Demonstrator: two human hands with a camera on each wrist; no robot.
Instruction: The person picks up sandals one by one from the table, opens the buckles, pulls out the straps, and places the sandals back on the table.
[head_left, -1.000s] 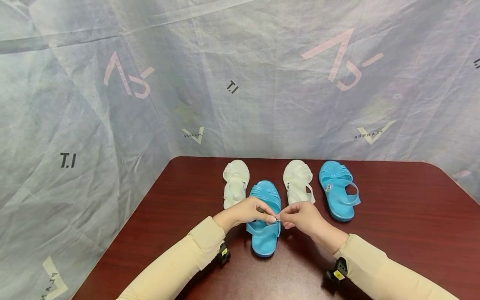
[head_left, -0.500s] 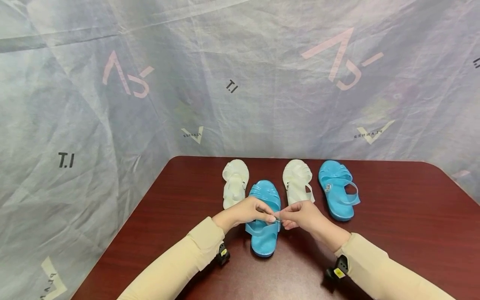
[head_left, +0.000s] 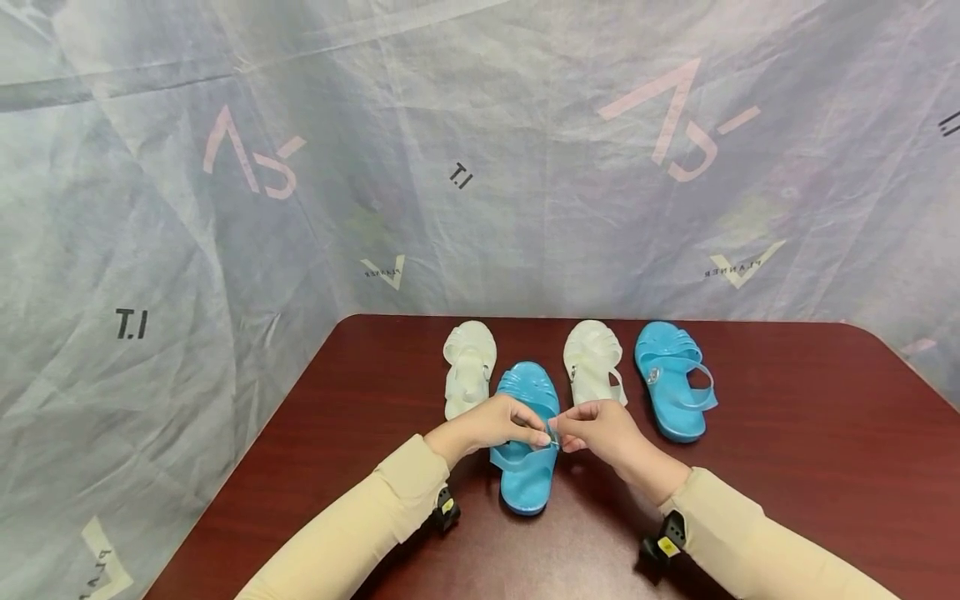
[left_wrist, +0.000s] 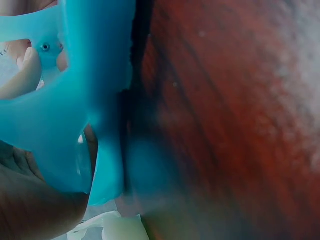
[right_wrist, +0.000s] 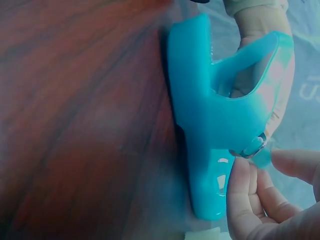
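A blue jelly sandal (head_left: 527, 487) lies sole down on the table, toe pointing away from me. My left hand (head_left: 495, 423) reaches over it and pinches the strap by the metal buckle (right_wrist: 254, 145) on its right side. From the right, my right hand (head_left: 603, 433) holds the strap's short end (right_wrist: 262, 159) between thumb and fingers, right beside the buckle. In the left wrist view, the sandal's side (left_wrist: 102, 55) hides much of the left hand, and a small eyelet (left_wrist: 45, 47) shows in the strap.
Behind stand two whitish sandals, one at the left (head_left: 470, 367) and one in the middle (head_left: 592, 354). Another blue sandal (head_left: 675, 387) lies to their right. All are on a dark red wooden table (head_left: 810, 417), with a grey printed cloth (head_left: 555, 167) hanging behind it.
My right hand has shifted slightly left, its fingertips closer to the buckle. The left hand keeps its place, and the sandals lie as before.
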